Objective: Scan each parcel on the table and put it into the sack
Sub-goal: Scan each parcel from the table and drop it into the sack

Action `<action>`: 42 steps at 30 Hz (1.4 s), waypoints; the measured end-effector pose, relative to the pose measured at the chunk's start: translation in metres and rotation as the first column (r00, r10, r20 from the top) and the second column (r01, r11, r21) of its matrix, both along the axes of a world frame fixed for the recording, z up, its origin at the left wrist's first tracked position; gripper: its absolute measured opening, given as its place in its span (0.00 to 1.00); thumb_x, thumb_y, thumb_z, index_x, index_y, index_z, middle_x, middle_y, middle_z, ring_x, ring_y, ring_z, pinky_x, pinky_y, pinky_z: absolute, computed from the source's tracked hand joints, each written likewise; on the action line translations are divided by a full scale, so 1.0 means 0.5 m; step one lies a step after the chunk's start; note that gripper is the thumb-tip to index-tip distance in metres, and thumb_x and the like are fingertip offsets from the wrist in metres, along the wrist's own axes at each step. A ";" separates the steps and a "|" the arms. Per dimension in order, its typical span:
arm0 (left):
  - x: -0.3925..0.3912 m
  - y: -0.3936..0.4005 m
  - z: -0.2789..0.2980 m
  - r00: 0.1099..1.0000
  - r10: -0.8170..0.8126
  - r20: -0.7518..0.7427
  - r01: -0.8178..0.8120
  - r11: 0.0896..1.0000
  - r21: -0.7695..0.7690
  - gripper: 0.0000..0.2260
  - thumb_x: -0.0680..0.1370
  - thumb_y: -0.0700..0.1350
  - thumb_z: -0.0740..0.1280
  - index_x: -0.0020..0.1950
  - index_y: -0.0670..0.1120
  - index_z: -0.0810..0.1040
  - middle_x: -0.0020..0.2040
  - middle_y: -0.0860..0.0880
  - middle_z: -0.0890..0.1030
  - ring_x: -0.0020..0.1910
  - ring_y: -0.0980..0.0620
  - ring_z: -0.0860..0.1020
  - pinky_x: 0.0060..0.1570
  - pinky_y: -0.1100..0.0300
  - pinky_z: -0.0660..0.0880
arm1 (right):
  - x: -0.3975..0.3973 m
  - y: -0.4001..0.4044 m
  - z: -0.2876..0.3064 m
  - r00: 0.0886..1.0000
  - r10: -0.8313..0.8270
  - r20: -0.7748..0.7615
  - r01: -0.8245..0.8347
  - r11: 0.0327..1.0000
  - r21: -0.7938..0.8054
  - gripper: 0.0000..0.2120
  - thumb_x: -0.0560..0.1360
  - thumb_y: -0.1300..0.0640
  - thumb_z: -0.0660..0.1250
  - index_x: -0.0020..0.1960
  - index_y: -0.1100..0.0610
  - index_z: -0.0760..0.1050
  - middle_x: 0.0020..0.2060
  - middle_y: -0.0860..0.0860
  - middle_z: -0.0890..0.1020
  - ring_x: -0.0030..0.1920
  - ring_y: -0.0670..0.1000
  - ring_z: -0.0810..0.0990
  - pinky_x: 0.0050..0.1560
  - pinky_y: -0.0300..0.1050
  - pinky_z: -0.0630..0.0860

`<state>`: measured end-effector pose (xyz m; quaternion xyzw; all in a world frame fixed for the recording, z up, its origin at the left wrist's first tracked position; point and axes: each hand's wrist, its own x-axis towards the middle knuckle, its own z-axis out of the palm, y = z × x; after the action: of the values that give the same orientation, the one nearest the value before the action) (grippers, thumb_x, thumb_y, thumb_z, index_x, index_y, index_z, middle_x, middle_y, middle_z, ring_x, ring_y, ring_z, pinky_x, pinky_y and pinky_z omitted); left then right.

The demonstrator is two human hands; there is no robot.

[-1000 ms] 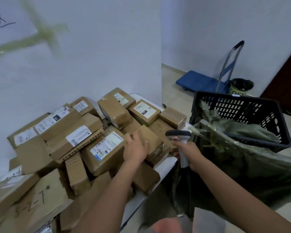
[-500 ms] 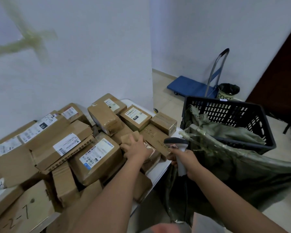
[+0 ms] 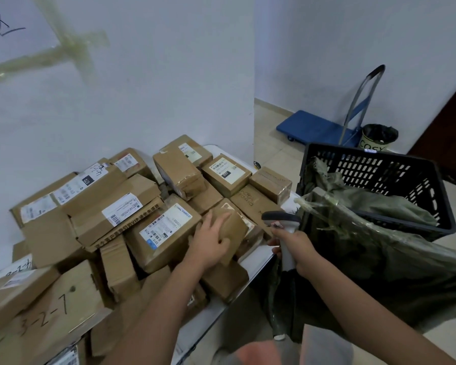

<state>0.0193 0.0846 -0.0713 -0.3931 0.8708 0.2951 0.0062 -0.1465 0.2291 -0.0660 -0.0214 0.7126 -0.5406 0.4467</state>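
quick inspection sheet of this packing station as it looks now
surface: white table, mostly covered, only its right edge bare
job's things: brown parcels heaped on the table; small parcel at the right edge; green sack open beside the table; scanner
clutter: black crate behind the sack, with green material in it
hands: left hand grips the small parcel; right hand holds the scanner
cables: nothing seen
surroundings: white walls with marker writing at top left, blue trolley and lined bin on the floor, dark door on the right
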 end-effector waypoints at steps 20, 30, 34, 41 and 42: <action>0.037 -0.037 0.061 0.709 0.663 -0.240 -0.253 0.557 0.791 0.31 0.81 0.49 0.66 0.74 0.72 0.54 0.69 0.46 0.75 0.60 0.42 0.77 0.49 0.39 0.80 | -0.001 0.005 0.039 1.000 -0.004 0.006 0.004 0.998 -0.059 0.07 0.77 0.56 0.69 0.48 0.61 0.78 0.36 0.58 0.83 0.31 0.50 0.78 0.31 0.41 0.74; 0.054 -0.026 0.044 0.717 0.673 -0.182 -0.180 0.432 0.884 0.38 0.78 0.41 0.70 0.74 0.71 0.53 0.70 0.46 0.74 0.62 0.40 0.75 0.53 0.35 0.78 | 0.021 -0.028 0.062 0.996 0.094 -0.008 -0.094 0.994 -0.061 0.11 0.76 0.56 0.71 0.51 0.64 0.79 0.34 0.56 0.82 0.28 0.49 0.77 0.30 0.41 0.74; 0.048 -0.014 0.044 0.730 0.648 -0.217 -0.190 0.497 0.846 0.42 0.76 0.38 0.71 0.75 0.70 0.52 0.75 0.45 0.67 0.57 0.43 0.77 0.51 0.36 0.77 | 0.018 -0.037 0.087 0.985 0.155 -0.082 -0.160 0.985 -0.068 0.11 0.76 0.56 0.71 0.50 0.65 0.79 0.30 0.57 0.81 0.29 0.52 0.79 0.32 0.44 0.75; 0.031 0.011 0.046 0.773 0.607 -0.185 -0.233 0.542 0.807 0.44 0.75 0.39 0.73 0.74 0.73 0.50 0.75 0.46 0.65 0.67 0.39 0.70 0.65 0.28 0.64 | 0.007 -0.040 0.149 0.953 0.284 -0.105 -0.291 0.955 -0.050 0.09 0.76 0.57 0.69 0.45 0.64 0.76 0.26 0.56 0.80 0.26 0.53 0.79 0.31 0.43 0.77; 0.029 0.013 0.045 0.770 0.611 -0.183 -0.238 0.541 0.807 0.44 0.75 0.39 0.73 0.74 0.72 0.50 0.75 0.46 0.66 0.68 0.39 0.69 0.66 0.28 0.64 | 0.006 -0.039 0.154 0.948 0.299 -0.105 -0.305 0.951 -0.047 0.09 0.76 0.57 0.69 0.45 0.63 0.77 0.26 0.56 0.80 0.26 0.53 0.79 0.31 0.43 0.76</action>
<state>0.0337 0.0910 -0.0486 -0.4811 0.5206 0.6971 -0.1073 -0.1435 0.2094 0.0111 -0.1703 0.7042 -0.4863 0.4886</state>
